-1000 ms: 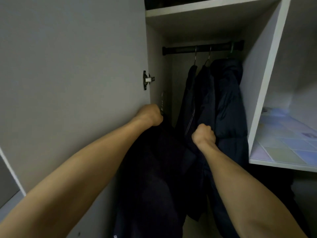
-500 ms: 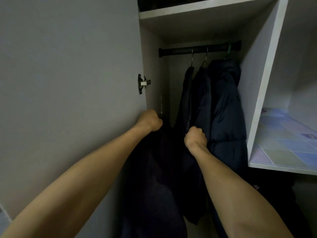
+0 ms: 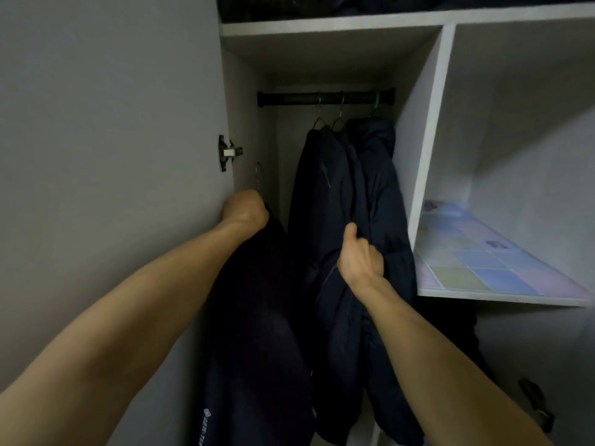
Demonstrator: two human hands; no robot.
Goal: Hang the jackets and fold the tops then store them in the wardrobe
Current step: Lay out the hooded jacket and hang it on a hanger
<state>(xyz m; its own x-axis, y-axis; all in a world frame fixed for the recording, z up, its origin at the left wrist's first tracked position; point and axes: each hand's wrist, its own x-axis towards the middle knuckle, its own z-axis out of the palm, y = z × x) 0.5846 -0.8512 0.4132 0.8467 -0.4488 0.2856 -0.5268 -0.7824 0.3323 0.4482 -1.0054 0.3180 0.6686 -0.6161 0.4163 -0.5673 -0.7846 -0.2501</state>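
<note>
My left hand [image 3: 246, 209] grips the top of a dark jacket [image 3: 257, 333] on a wire hanger whose hook [image 3: 257, 178] sticks up above my fist, low in the left of the wardrobe bay. Its hem carries a small white logo. My right hand [image 3: 360, 257] clutches the fabric of the dark puffer jackets [image 3: 347, 194] that hang from the black rail [image 3: 325, 98] and holds them toward the right side. Two metal hooks and a green hook sit on the rail.
The grey wardrobe door [image 3: 112, 156] stands open at my left, its hinge [image 3: 227, 152] beside my left hand. A white divider [image 3: 425, 140] borders the bay on the right. Beyond it is a shelf with a pastel tiled liner [image 3: 489, 262]. Dark items lie on the top shelf [image 3: 322, 25].
My right hand has shifted right along the hanging jackets and pushed them toward the divider. My left hand has stayed beside the door edge with the jacket on its hanger.
</note>
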